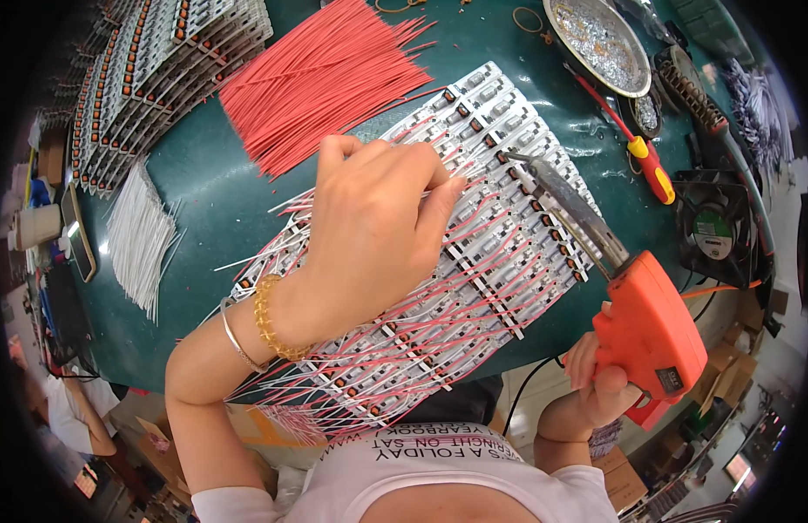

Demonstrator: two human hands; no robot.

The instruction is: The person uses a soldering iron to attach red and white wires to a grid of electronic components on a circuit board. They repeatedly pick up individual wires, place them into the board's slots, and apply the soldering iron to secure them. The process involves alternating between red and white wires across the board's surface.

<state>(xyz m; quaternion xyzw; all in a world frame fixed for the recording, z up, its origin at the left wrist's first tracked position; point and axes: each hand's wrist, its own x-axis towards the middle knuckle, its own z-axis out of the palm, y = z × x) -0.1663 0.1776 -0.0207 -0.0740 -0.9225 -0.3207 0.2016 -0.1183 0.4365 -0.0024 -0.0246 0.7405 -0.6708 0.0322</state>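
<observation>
My right hand (600,381) is wrapped round the handle of an orange soldering gun (652,327). Its metal tip (530,166) points up-left and hovers over or touches a panel of small circuit boards (487,105); which of the two I cannot tell. Over the middle of the panel, my left hand (378,222) is closed in a pinch, thumb and fingertips near the iron's tip. Whatever the pinch holds is hidden behind the hand. Many red and white wires (474,292) run across the nearer boards and hang loose at the lower left.
Beyond my left hand lies a pile of red wires (325,78), with white wires (141,235) to its left. Stacked board panels (160,78) fill the far left. At right are a metal bowl (626,83), a screwdriver (655,170), an iron stand (683,78) and a fan (713,227).
</observation>
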